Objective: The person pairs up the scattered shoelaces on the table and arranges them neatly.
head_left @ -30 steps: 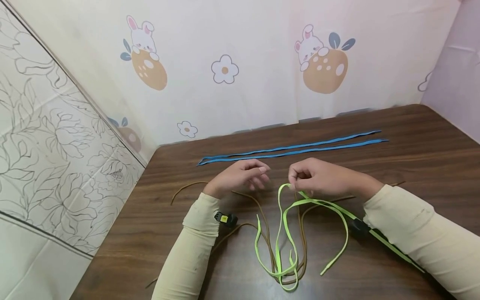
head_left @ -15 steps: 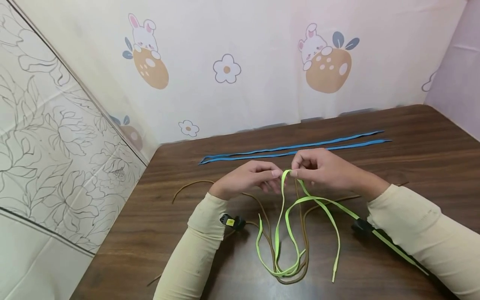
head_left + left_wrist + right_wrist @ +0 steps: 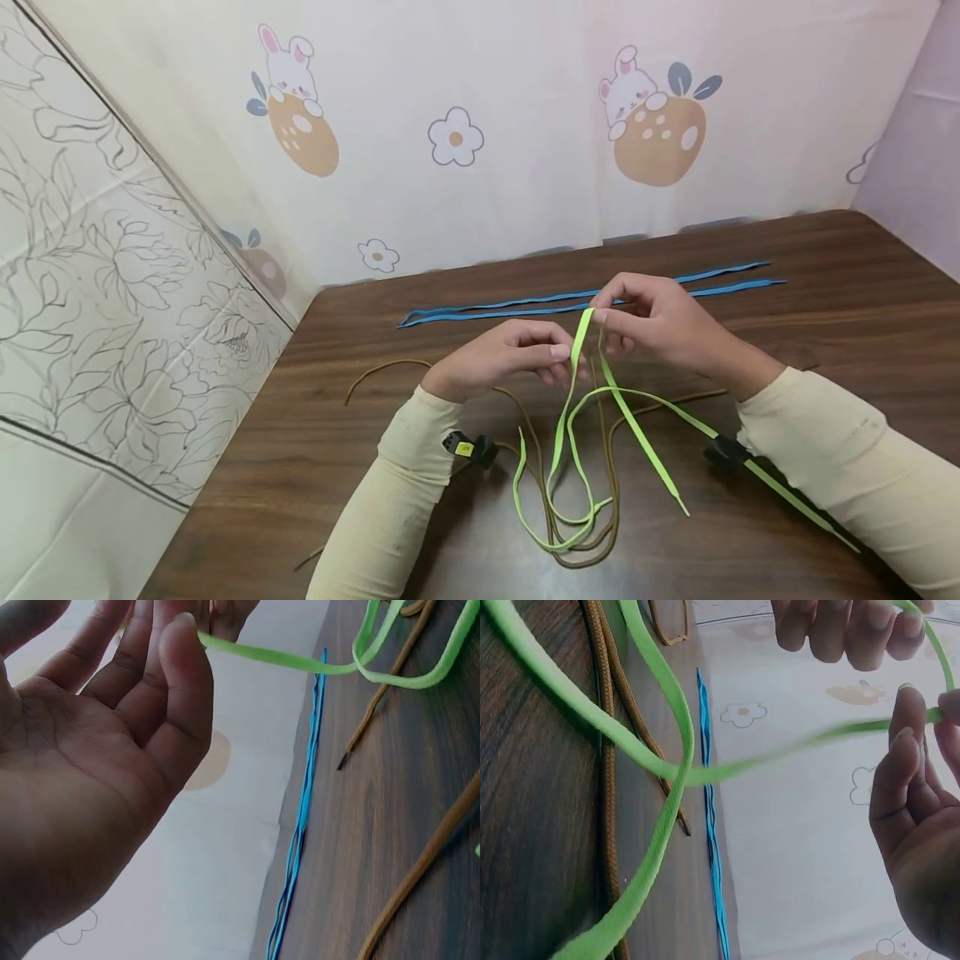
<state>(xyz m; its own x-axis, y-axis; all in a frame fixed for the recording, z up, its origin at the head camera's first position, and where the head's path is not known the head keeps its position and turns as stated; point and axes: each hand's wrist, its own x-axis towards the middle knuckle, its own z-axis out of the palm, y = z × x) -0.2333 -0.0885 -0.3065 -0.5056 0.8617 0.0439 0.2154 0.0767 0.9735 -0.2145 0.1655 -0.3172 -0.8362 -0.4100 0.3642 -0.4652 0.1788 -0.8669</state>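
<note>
My right hand (image 3: 648, 321) pinches a flat neon-green shoelace (image 3: 633, 417) between thumb and fingertips, raised above the table. A bend of the lace stands at those fingertips, and one tipped end hangs down to the right. Just left and slightly lower, my left hand (image 3: 517, 354) has thumb and fingers together on the same lace. In the left wrist view the green shoelace (image 3: 262, 654) runs out from the left thumb tip. The right wrist view shows the lace passing between the right hand's (image 3: 922, 795) fingers. The rest of the green lace lies in loose loops on the table.
A brown round shoelace (image 3: 577, 565) lies looped under the green one, its ends spreading left and right. Farther back, a blue shoelace (image 3: 495, 315) lies doubled in a long line. The dark wooden table (image 3: 862, 333) meets a patterned wall covering (image 3: 517, 100).
My right hand has risen, lifting the green lace's bend higher. My left hand has moved right and come onto the lace. The hanging end has swung right.
</note>
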